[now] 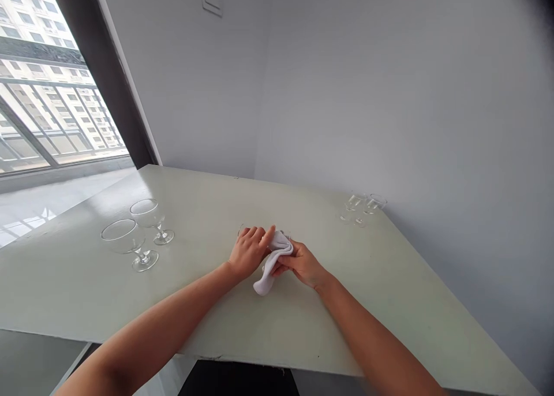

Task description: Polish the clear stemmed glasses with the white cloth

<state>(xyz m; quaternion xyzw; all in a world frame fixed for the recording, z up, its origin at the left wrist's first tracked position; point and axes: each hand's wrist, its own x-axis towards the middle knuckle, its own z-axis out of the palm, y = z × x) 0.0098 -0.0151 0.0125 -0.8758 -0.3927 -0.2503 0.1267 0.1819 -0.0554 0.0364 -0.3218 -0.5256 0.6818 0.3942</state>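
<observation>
Cloth: cloth, white and soft, is bunched between both hands near the middle of the table; its loose end hangs down to the tabletop.
Glass: only thin clear edges of a glass show past the knuckles, so its shape cannot be told; it sits under the hands and seems wrapped in the cloth.
Left hand: left hand is curled over the top, fingers bent as if around the glass, index finger lying on the cloth.
Right hand: right hand pinches the cloth from the side, thumb and fingers closed on the fabric.
Handling: the cloth is light and limp and can be taken anywhere; the glass is probably thin, smooth and breakable (slippery when bare), so a hold around the bowl through the fabric looks safer than one on the rim.
Nearby: two wide glasses stand upright, well apart to the left; two small glasses stand by the wall at the far right.
</observation>
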